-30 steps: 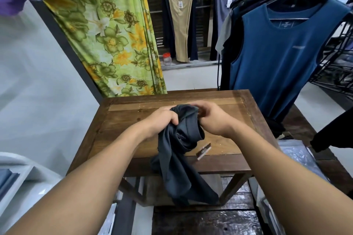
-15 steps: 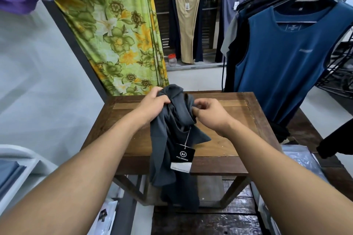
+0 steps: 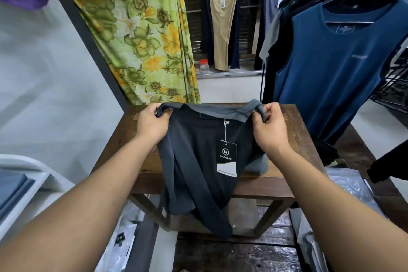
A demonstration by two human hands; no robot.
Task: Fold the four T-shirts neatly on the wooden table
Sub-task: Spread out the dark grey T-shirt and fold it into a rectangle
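Note:
A dark grey T-shirt (image 3: 198, 161) hangs spread in the air above the wooden table (image 3: 293, 134). My left hand (image 3: 152, 126) grips its left shoulder and my right hand (image 3: 269, 128) grips its right shoulder. A black and white price tag (image 3: 226, 159) dangles on a string from the collar. The shirt's lower part droops past the table's near edge, twisted and creased. No other T-shirt of the task is in sight on the table.
A blue sleeveless top (image 3: 337, 66) hangs on a rack just right of the table. A green floral curtain (image 3: 141, 35) hangs behind it. Plastic-wrapped packages (image 3: 344, 185) lie at the right, and a white shelf (image 3: 22, 187) stands at the left.
The bunched shirt has been lifted and pulled open. My hands moved apart from the middle to its two shoulders, and the tag now hangs in front.

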